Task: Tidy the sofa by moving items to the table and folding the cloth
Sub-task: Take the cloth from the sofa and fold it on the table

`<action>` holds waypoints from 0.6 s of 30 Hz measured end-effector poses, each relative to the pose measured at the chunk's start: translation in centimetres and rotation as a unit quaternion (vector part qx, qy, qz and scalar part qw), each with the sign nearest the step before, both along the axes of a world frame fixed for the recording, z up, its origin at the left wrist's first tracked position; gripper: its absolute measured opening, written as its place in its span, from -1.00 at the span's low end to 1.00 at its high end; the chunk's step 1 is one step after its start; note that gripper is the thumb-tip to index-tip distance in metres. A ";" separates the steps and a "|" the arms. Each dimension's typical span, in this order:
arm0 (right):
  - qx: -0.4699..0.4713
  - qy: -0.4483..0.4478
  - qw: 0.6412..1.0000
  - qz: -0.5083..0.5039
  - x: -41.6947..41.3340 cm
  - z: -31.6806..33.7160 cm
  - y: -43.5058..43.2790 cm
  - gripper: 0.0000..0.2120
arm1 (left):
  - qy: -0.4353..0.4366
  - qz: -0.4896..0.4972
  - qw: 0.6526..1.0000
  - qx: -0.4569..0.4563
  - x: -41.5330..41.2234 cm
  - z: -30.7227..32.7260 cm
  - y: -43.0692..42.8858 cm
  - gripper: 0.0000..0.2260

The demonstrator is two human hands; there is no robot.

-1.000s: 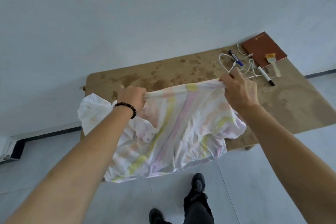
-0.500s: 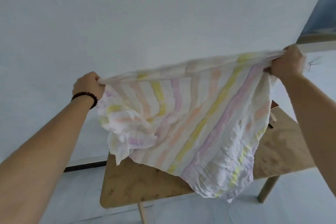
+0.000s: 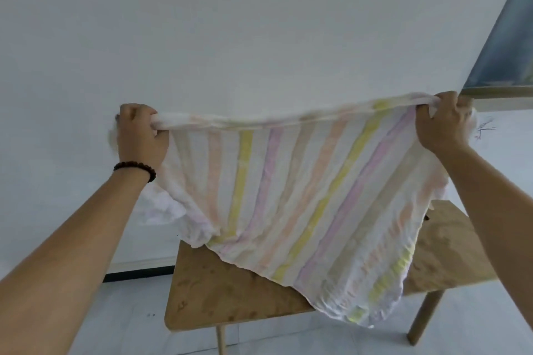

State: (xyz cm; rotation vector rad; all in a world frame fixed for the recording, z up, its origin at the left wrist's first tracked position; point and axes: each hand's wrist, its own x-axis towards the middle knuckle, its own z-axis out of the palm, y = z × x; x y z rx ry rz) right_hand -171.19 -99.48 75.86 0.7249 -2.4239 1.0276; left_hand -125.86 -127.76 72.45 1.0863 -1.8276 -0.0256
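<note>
While the left hand [image 3: 141, 131], a dark beaded bracelet [image 3: 135, 168] at its wrist, grips one top corner, one white cloth with pastel stripes [image 3: 305, 207] hangs spread above the single brown wooden desk [image 3: 230, 294]; the right hand [image 3: 441, 121] clutches the other corner. White wall [image 3: 259, 23], pale floor [image 3: 129, 320].

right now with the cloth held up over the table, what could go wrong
The cloth hangs in front of much of the table, so anything behind it is hidden and could get swept off when it is lowered. Near the left hand the fabric is bunched and tucked under, so a fold made now would likely come out crooked.
</note>
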 end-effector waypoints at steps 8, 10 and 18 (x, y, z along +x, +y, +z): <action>-0.041 0.076 0.996 -0.016 -0.4 2.0 1.2 -0.43 | -0.054 -0.015 0.975 -0.213 2.0 0.2 0.7 -0.43; -0.086 0.100 0.991 -0.022 0.0 2.6 1.4 -0.45 | 0.033 -0.005 0.978 -0.204 1.7 1.5 1.8 -0.45; -0.276 0.151 0.948 -0.033 -2.2 4.6 1.9 -0.52 | 0.267 0.006 0.919 -0.290 -1.3 6.9 6.5 -0.77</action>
